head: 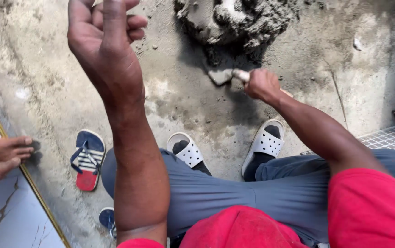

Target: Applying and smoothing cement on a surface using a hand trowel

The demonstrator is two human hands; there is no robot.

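My right hand point(261, 85) grips the handle of a trowel point(222, 76), whose mortar-coated blade rests on the concrete floor just below a heap of wet grey mortar point(234, 18). My left hand point(103, 34) is raised in front of me, fingers loosely curled, holding nothing. I am crouched in grey trousers and a red shirt, with white perforated clogs point(266, 142) on my feet.
A blue, white and red flip-flop point(87, 158) lies on the floor at left, another blue one point(107, 217) near my leg. Another person's bare feet point(5, 154) stand on a marble-look tile with a gold edge strip point(23, 174). Small grid tiles point(394, 138) lie at right.
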